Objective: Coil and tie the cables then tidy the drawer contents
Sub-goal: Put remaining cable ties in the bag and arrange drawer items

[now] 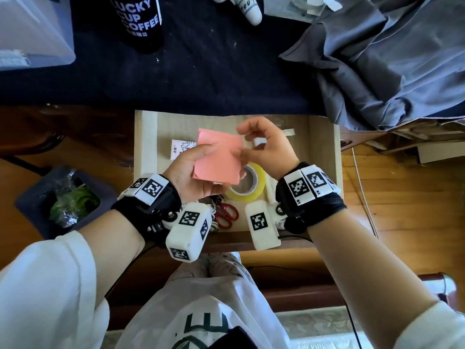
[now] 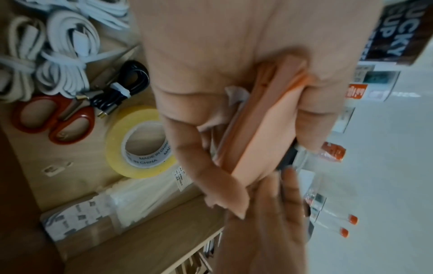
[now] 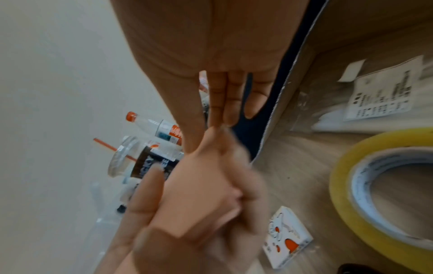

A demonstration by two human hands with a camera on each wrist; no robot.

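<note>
The wooden drawer [image 1: 322, 152] is pulled open below me. My left hand [image 1: 193, 175] grips a pink sticky-note pad [image 1: 219, 157] above it, thumb on top and fingers underneath [image 2: 264, 129]. My right hand [image 1: 269, 149] is at the pad's right edge, with straight fingertips [image 3: 215, 118] touching its corner. In the drawer's near left part lie several white cables [image 2: 65, 55] and a black cable [image 2: 126, 81], coiled and tied. Red-handled scissors [image 2: 56, 118] lie beside them.
A yellow tape roll [image 1: 249, 187], a small picture card [image 1: 181, 147] and a clear bag of white ties [image 2: 140, 194] also lie in the drawer. On the dark tabletop behind are a coffee cup [image 1: 141, 21] and grey cloth [image 1: 390, 59]. A bin [image 1: 65, 200] stands at the left.
</note>
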